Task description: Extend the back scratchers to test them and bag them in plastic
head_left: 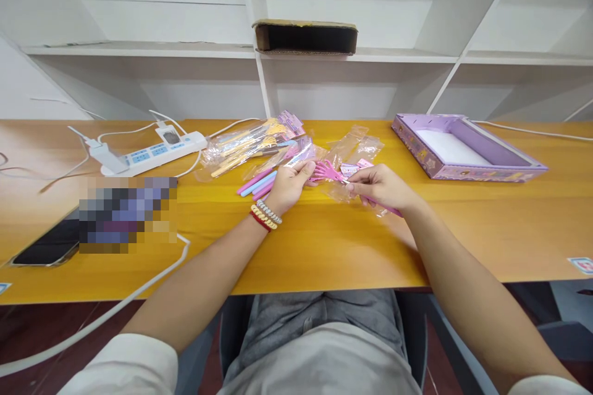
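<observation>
Left hand (291,186) and right hand (377,188), grips narrow, hold 1 pink stick (328,171); counter (324,256) bears 1 purple box (486,173).

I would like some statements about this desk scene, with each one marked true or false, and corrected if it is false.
1. The left hand and the right hand both hold the pink hand-shaped item. True.
2. The purple open box is left of both hands. False: the purple open box is on their right.
3. Beaded bracelets are on the left wrist. True.
4. The cardboard box lies on the desk. False: it is on the shelf above.
5. The white power strip has chargers plugged in. True.
</observation>
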`<act>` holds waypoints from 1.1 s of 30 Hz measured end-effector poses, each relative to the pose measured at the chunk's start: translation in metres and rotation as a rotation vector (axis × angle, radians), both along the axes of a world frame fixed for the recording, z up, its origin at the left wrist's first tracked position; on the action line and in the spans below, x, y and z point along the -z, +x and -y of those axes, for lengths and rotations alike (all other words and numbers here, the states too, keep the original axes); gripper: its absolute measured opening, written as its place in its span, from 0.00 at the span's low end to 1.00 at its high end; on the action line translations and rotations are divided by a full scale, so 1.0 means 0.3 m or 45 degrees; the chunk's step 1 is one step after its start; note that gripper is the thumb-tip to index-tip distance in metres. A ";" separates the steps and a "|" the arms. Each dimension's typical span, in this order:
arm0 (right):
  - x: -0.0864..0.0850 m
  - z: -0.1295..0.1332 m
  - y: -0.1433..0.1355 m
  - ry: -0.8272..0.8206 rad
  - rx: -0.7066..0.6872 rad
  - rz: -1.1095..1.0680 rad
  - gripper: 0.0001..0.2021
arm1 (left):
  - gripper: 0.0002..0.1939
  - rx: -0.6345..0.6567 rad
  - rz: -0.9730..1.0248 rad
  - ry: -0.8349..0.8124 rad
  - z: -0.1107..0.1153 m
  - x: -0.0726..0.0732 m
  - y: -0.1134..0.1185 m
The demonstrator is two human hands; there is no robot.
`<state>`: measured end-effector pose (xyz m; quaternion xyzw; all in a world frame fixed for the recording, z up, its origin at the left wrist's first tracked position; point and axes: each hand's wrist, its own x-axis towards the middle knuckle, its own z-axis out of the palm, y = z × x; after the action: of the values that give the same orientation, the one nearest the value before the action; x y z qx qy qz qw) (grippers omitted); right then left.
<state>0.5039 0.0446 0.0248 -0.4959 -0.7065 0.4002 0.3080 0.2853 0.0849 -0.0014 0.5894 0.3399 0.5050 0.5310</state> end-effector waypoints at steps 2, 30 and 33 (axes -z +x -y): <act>0.002 -0.004 0.002 0.006 0.008 -0.020 0.16 | 0.20 -0.010 0.051 -0.018 0.001 -0.004 0.001; 0.017 -0.019 0.013 0.518 -0.071 0.408 0.24 | 0.18 -0.022 0.181 -0.267 0.004 -0.018 -0.002; 0.025 -0.023 0.016 0.442 -0.120 0.387 0.23 | 0.18 -0.036 0.164 -0.251 0.004 -0.017 -0.002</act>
<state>0.5086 0.0516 0.0172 -0.4565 -0.8253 0.2073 0.2596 0.2846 0.0837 0.0039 0.4957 0.3614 0.5135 0.6000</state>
